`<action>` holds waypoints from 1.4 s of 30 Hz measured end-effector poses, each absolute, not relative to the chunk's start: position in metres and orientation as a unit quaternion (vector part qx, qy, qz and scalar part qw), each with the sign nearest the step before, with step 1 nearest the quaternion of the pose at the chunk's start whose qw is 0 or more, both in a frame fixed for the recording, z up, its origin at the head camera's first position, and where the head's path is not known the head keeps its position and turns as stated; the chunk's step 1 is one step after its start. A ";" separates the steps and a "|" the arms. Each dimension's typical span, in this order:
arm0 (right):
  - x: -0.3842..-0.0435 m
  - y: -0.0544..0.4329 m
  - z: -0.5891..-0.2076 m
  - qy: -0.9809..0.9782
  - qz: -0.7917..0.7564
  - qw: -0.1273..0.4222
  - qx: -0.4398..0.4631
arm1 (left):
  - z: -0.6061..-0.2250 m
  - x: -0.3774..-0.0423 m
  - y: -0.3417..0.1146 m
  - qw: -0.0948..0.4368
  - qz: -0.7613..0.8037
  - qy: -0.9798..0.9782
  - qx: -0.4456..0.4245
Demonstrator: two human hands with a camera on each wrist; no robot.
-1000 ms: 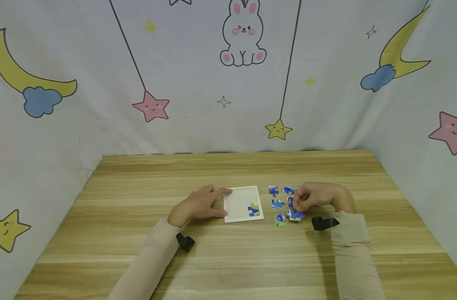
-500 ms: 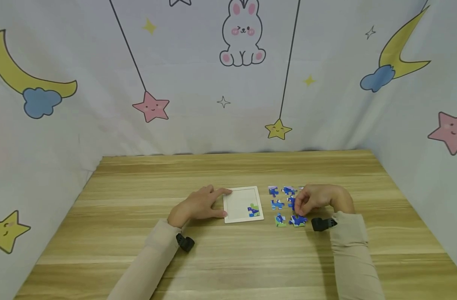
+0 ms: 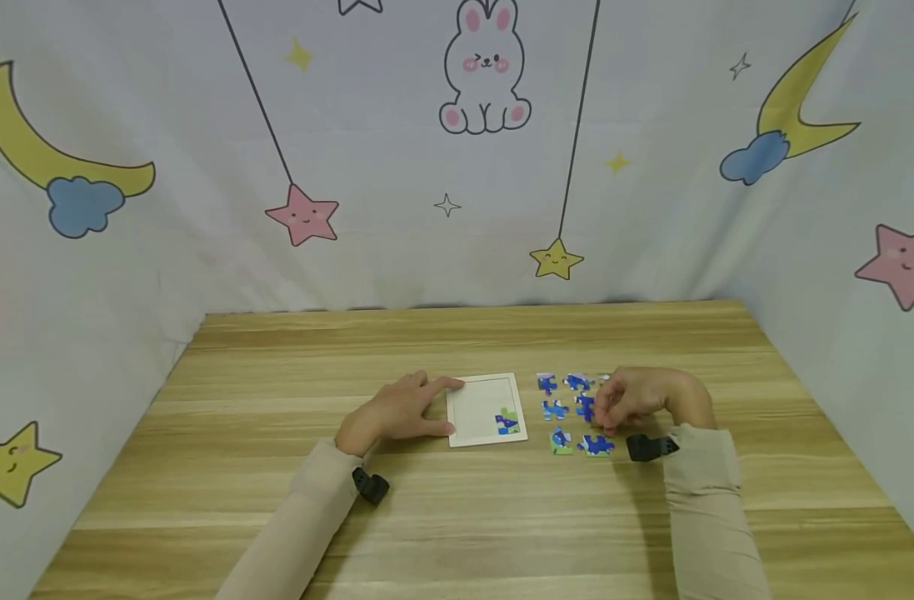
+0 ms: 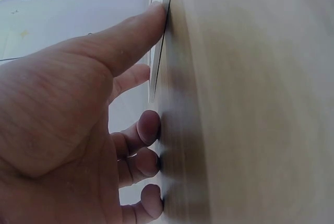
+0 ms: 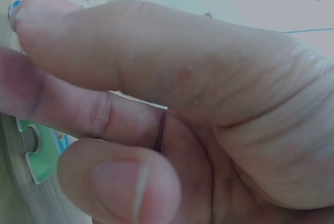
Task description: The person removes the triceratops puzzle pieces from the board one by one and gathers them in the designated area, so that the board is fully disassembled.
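Observation:
A square white puzzle tray lies on the table, with joined blue and green puzzle pieces in its near right corner. My left hand rests at the tray's left side, index finger on the far corner and thumb on the near one. To the right of the tray, my right hand hovers low at the loose pieces, fingers bent and no piece showing between them. Its fingertips are right beside a blue piece. A blue-and-green piece lies just in front of them.
Several other loose pieces lie in rough rows, among them a far left piece, a middle piece and a near green-edged piece. One at the far right is partly hidden by the right hand. A patterned curtain hangs behind the wooden table.
The blue-and-green piece under my right hand has shifted slightly right and toward me, and the fingers have come off it. My right hand has moved a little right. The left hand stays put.

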State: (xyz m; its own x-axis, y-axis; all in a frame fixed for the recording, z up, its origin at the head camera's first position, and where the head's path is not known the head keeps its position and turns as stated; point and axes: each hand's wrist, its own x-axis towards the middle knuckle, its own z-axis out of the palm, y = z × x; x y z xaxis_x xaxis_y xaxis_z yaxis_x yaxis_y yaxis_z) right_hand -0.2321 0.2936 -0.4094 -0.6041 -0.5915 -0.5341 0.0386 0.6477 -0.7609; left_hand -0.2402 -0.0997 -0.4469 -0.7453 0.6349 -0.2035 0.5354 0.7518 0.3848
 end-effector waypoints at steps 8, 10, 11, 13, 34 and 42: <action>-0.234 0.290 -0.411 0.819 -0.388 0.386 -0.173 | -0.448 -0.238 -0.101 0.163 0.157 0.921 0.318; -0.235 0.287 -0.413 0.821 -0.388 0.377 -0.185 | -0.448 -0.238 -0.101 0.162 0.158 0.921 0.318; -0.236 0.286 -0.413 0.821 -0.389 0.372 -0.190 | -0.448 -0.237 -0.101 0.161 0.158 0.921 0.319; -0.237 0.283 -0.414 0.823 -0.391 0.362 -0.196 | -0.450 -0.238 -0.102 0.158 0.157 0.921 0.321; -0.243 0.238 -0.419 0.858 -0.351 0.272 -0.260 | -0.447 -0.240 -0.101 0.168 0.149 0.922 0.314; -0.245 0.221 -0.418 0.843 -0.352 0.257 -0.314 | -0.445 -0.242 -0.100 0.166 0.147 0.921 0.321</action>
State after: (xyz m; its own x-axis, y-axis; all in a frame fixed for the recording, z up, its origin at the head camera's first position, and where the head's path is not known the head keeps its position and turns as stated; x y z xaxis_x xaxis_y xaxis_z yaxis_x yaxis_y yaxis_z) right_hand -0.2447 0.2213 -0.4184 -0.6706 -0.7105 -0.2131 -0.3481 0.5551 -0.7555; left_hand -0.2418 -0.0996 -0.4452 -0.7385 0.6401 -0.2120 0.5422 0.7506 0.3776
